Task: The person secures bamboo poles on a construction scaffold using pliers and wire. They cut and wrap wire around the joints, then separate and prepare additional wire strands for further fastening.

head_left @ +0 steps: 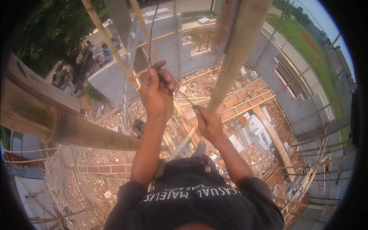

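Note:
High above rubble-strewn ground, I hold a thin, dark wire [186, 98] in both hands. My left hand [157, 86], raised higher, has its thumb and fingers closed on it, and a length of it runs up past the fingertips toward the top of the view. Lower and to the right, my right hand [209, 124] pinches the wire between thumb and forefinger. A short stretch of wire spans the gap between the two hands. Whether it is one piece or two is hidden inside the left hand. A thick bamboo pole [239, 53] rises just right of my hands.
Another thick bamboo pole [92, 130] crosses at left, beside a wooden beam [42, 86]. Far below lie ladder-like formwork panels [245, 96], pale blocks [255, 132] and broken rubble [111, 153]. Grey block walls [283, 84] surround the area. A person [137, 128] is down near my left forearm.

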### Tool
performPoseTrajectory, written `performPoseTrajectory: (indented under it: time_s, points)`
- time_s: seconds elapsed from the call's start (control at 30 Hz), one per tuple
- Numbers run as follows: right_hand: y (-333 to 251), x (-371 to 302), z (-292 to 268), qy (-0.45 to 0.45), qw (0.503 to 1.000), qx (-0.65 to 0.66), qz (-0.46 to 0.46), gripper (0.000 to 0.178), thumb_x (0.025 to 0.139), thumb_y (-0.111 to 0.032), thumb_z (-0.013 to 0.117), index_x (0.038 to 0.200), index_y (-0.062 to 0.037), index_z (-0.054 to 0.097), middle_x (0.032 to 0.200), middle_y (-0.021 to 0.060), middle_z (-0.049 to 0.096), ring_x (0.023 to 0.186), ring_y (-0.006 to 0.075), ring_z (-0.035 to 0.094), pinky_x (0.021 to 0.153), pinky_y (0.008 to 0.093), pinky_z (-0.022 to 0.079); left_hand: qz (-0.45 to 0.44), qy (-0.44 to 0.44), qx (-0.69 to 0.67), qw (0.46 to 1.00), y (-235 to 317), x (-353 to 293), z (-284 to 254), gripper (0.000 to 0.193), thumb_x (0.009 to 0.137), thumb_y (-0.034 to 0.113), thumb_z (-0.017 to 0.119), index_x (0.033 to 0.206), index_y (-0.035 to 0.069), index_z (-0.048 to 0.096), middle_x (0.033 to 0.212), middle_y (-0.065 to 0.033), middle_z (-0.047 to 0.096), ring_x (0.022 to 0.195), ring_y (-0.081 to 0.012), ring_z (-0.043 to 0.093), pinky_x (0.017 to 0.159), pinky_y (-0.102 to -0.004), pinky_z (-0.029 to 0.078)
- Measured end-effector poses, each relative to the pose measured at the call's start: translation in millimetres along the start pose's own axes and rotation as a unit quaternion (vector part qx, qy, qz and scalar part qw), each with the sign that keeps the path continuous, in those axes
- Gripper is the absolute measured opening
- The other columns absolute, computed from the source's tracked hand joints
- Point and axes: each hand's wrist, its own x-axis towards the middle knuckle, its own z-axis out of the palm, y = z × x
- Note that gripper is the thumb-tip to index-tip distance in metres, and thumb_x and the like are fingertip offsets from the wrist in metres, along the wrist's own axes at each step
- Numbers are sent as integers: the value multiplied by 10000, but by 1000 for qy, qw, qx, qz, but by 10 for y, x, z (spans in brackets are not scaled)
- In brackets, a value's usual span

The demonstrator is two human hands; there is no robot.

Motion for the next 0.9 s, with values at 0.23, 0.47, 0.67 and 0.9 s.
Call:
performPoseTrajectory:
  time_s: [0.23, 0.47, 0.67, 0.9]
  points:
    - [95, 271, -12, -61, 977, 205, 19, 182, 955, -116, 611, 1088, -3, 664, 740, 101, 648, 662, 177, 633, 596, 322, 489, 93, -7, -11, 996, 206, 81, 168, 229, 1034, 229, 496, 1012, 8, 555, 664, 36, 341, 562, -70, 275, 480, -237, 244]
    - [-169, 170, -4, -222, 934, 276, 55, 210, 956, -99, 587, 1101, 38, 651, 765, 135, 640, 724, 162, 633, 650, 314, 495, 73, -100, -170, 978, 694, 429, 276, 192, 1029, 141, 449, 1001, -15, 556, 651, 43, 291, 525, -65, 233, 438, -239, 178]
    - [-569, 118, -349, 57, 980, 87, -169, 212, 943, -52, 561, 1123, 24, 643, 756, 107, 652, 594, 177, 592, 546, 310, 461, 59, 63, -8, 996, 569, 468, 82, 201, 1034, 141, 440, 1006, -20, 556, 630, 62, 264, 489, -45, 187, 406, -233, 135]
    - [-339, -17, 215, -167, 952, 123, -226, 258, 850, -21, 631, 1101, 34, 653, 812, 125, 700, 676, 260, 694, 561, 364, 532, 59, -25, -24, 998, 670, 505, 341, 227, 1032, 144, 446, 1050, -51, 560, 634, 64, 237, 475, -39, 193, 391, -226, 140]
